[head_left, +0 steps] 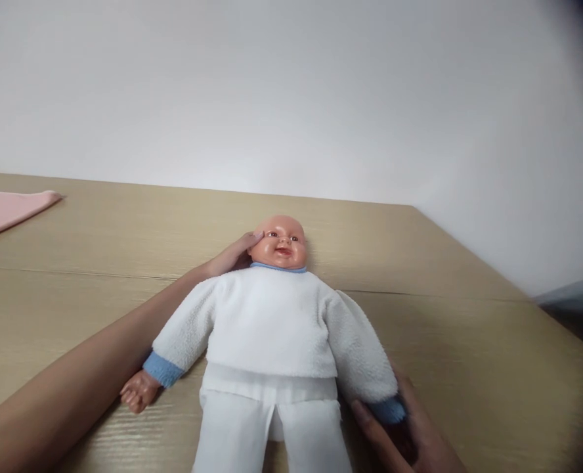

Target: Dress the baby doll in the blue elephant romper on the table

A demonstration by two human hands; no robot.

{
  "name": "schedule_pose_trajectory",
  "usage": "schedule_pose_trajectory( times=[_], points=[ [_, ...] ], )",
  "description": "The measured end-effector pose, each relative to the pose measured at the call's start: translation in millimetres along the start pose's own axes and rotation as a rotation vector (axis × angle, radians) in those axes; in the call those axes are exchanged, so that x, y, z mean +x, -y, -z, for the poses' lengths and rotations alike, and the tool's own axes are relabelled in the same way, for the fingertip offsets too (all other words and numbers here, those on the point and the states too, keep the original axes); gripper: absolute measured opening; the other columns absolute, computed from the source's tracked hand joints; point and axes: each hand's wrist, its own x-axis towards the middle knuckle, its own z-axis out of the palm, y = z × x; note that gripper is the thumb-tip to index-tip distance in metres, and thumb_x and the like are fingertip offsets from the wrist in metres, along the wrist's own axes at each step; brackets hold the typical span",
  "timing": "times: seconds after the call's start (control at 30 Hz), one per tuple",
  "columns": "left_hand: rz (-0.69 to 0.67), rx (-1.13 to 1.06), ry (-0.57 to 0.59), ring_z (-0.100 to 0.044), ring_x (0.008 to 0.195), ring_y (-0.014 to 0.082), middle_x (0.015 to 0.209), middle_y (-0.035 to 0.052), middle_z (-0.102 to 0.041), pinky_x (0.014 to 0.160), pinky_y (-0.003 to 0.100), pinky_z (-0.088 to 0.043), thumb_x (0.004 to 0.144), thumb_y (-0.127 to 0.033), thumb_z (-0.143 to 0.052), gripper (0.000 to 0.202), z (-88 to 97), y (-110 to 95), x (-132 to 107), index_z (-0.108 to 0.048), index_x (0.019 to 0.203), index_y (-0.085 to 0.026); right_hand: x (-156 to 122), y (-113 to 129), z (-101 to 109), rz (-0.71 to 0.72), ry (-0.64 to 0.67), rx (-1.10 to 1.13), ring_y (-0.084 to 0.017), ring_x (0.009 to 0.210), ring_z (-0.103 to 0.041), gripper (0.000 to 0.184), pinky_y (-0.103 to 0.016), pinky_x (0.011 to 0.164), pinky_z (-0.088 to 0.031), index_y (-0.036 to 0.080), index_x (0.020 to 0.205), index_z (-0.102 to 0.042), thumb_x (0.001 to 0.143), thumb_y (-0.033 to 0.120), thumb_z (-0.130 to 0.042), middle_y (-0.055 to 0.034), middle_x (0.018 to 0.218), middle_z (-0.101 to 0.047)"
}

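A baby doll (272,328) in a white fleece top with blue cuffs and white trousers lies on its back on a light wooden table (469,315), head toward the wall. My left hand (232,255) reaches up beside the doll and cups the side and back of its head, fingers wrapped against it. My right hand (410,433) is at the lower right, its fingers curled around the doll's blue-cuffed wrist (387,410). The doll's other bare hand (138,392) rests on the table next to my left forearm.
A folded pink cloth (6,210) lies at the table's far left. A plain white wall (291,92) stands behind the table. The table's right edge runs diagonally toward the lower right, with dark floor beyond it.
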Motion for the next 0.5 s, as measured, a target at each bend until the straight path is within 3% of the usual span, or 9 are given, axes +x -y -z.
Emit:
schedule_pose_trajectory(
  times=[0.17,0.37,0.5],
  points=[
    [0.055,0.031,-0.04,-0.064,0.154,0.0402,0.151,0.0148,-0.078,0.141,0.055,-0.038,0.109,-0.06,-0.07,0.054,-0.2,-1.9,-2.6,-0.082,0.14,-0.017,-8.2,5.6,-7.1,0.029,-0.175,-0.167,-0.039,0.146,-0.071,0.097,-0.047,0.112,-0.068,0.034,0.181,-0.032,0.101,0.07,-0.073,-0.0155,0.176,-0.055],
    [0.046,0.057,-0.024,-0.065,0.152,0.0412,0.149,0.0172,-0.079,0.139,0.057,-0.041,0.11,-0.058,-0.069,0.055,-0.8,-3.8,-3.7,-0.08,0.142,-0.014,-2.3,1.8,0.2,0.2,-0.174,-0.463,-0.043,0.142,-0.073,0.089,-0.059,0.112,-0.067,0.036,0.179,-0.036,0.102,0.067,-0.07,-0.0164,0.166,-0.065],
    [0.059,0.072,-0.033,-0.067,0.15,0.0423,0.147,0.017,-0.08,0.136,0.057,-0.046,0.106,-0.063,-0.072,0.06,1.0,-1.9,-3.5,-0.08,0.142,-0.016,-1.7,-1.9,0.0,0.292,-0.179,-0.526,-0.042,0.144,-0.071,0.088,-0.061,0.111,-0.067,0.036,0.181,-0.028,0.106,0.062,-0.067,-0.0183,0.165,-0.064]
  ],
)
